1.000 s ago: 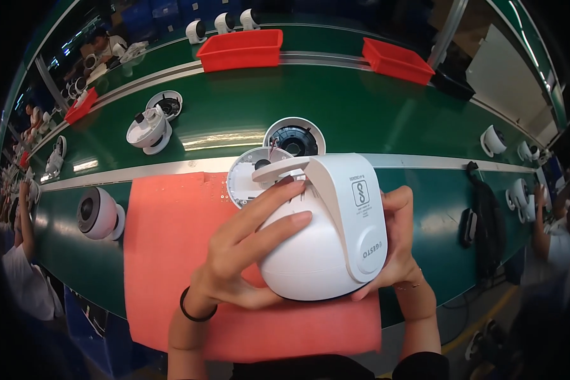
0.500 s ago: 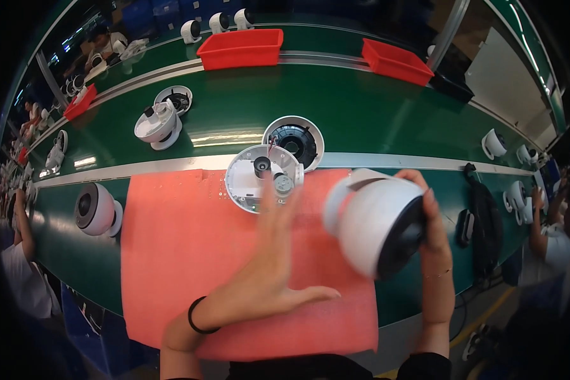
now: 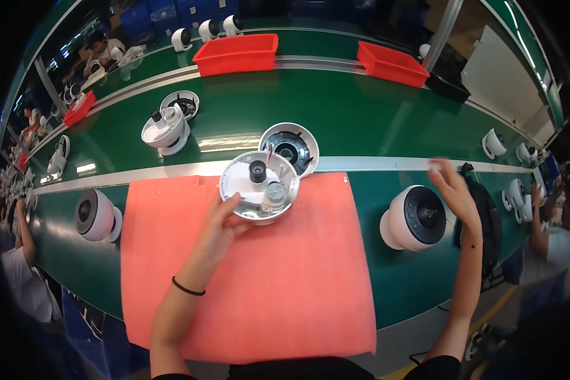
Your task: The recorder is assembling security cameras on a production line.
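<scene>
Far up the pink mat (image 3: 285, 278), our left hand (image 3: 218, 229) holds the open half (image 3: 239, 183) by its rim, maybe to keep its wires (image 3: 270, 152) from pulling. Our right hand (image 3: 457, 195) is empty and wide, near the ball (image 3: 413, 218) standing on its foot (image 3: 389, 232).

Nothing readable here, folks: no words, numbers or signs come up legible on shell (image 3: 253, 193), camera (image 3: 411, 218) or counter (image 3: 399, 285).
</scene>
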Available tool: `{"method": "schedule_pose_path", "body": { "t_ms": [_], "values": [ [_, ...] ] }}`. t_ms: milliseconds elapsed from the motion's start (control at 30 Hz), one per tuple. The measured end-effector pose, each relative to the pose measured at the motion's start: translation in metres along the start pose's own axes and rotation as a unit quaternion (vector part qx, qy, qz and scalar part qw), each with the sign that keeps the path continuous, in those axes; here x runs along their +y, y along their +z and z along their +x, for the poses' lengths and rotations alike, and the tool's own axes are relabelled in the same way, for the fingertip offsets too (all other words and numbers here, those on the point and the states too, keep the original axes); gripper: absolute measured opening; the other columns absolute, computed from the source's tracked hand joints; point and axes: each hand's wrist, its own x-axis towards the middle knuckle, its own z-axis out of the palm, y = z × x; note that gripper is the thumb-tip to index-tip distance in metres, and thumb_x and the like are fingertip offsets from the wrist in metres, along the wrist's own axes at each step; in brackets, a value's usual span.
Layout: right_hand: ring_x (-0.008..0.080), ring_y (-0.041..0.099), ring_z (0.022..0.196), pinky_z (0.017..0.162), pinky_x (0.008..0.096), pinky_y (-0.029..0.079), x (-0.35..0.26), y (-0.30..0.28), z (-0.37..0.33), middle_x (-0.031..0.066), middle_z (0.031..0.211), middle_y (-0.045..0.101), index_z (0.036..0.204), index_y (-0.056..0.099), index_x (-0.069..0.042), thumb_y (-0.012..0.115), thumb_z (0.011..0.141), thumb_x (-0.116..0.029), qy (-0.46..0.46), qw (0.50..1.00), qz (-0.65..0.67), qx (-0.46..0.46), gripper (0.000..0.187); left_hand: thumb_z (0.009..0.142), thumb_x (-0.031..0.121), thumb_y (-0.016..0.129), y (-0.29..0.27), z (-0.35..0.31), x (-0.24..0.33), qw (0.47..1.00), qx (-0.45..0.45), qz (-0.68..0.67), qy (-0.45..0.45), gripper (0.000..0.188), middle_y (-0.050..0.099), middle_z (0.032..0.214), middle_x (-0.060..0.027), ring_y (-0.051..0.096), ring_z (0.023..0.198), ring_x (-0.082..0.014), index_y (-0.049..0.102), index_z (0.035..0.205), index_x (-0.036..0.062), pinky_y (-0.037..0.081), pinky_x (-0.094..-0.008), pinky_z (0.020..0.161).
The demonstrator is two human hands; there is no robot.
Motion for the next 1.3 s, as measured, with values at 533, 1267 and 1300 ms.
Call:
{"method": "schedule_pose_path", "body": {
  "t_ms": [533, 1267, 1300],
  "values": [
    [0.0389, 0.033, 0.114, 0.093, 0.0561, 0.038, -0.055, 0.097, -0.012, 0.0138, 0.115, 0.041, 0.089, 0.062, -0.018, 0.071, 0.055, -0.001, -0.582, 0.764, -0.202, 0.194, 0.039, 0.089, 0.030, 0.041, -0.012, -0.040, 0.035, 0.995, -0.050, -0.059, 0.067, 0.044, 0.056, 0.113, -0.0143, 0.056, 0.102, -0.0225, 0.048, 0.117, -0.0028, 0.046, -0.0340, 0.087],
    [0.0228, 0.064, 0.072, 0.062, 0.0285, 0.053, -0.094, 0.136, -0.111, 0.0128, 0.090, 0.061, 0.111, 0.050, 0.001, 0.072, 0.072, -0.019, -0.277, 0.816, 0.251, -0.441, 0.049, 0.070, 0.018, 0.065, 0.008, -0.070, 0.023, 0.680, -0.279, 0.550, 0.396, 0.023, 0.061, 0.104, -0.0127, 0.057, 0.098, -0.0342, 0.065, 0.090, 0.0067, 0.047, -0.0421, 0.079],
    [0.0219, 0.064, 0.071, 0.061, 0.0282, 0.053, -0.097, 0.135, -0.109, 0.0132, 0.090, 0.061, 0.110, 0.049, 0.001, 0.073, 0.073, -0.019, -0.261, 0.821, 0.245, -0.444, 0.049, 0.067, 0.012, 0.065, -0.005, -0.084, 0.026, 0.682, -0.243, 0.563, 0.399, 0.020, 0.059, 0.109, -0.0151, 0.055, 0.100, -0.0385, 0.066, 0.085, 0.0052, 0.047, -0.0453, 0.079]
  ]
}}
